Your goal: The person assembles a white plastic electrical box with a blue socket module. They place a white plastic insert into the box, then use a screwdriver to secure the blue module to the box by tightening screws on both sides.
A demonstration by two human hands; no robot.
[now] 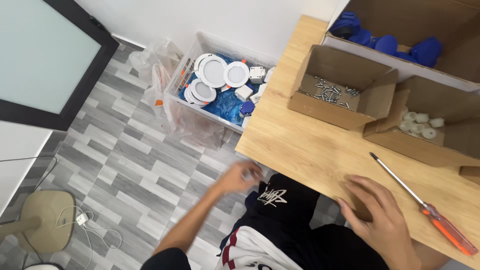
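The wooden tabletop (pixel 300 145) serves as the reference for all positions.

Left hand (pixel 241 177): off the near left corner of the tabletop, over the floor and just above the person's lap. It is blurred. The fingers curl loosely inward, possibly around something small and pale; whether it holds anything cannot be told.

Right hand (pixel 377 215): resting at the near edge of the tabletop, palm down, fingers spread fairly wide and flat on the wood. It grips nothing.

Screwdriver (pixel 425 206): lying on the tabletop just beside the right hand, on its right. Orange handle toward the near edge, metal shaft pointing away toward the boxes. It is apart from the hand.

Small cardboard box (pixel 340 95): open, at the middle of the tabletop, with loose screws (pixel 331 91) in its bottom.

Second cardboard box (pixel 440 135): open, to the right of the first, holding white plastic caps (pixel 417 123).

Large cardboard box (pixel 415 30): at the far edge of the tabletop, holding blue plastic parts (pixel 395 44).

White basket (pixel 180 82): on the grey plank floor (pixel 125 165) off the left side of the tabletop, against the wall, holding round white light fittings (pixel 214 72) and small white boxes on blue wrapping.
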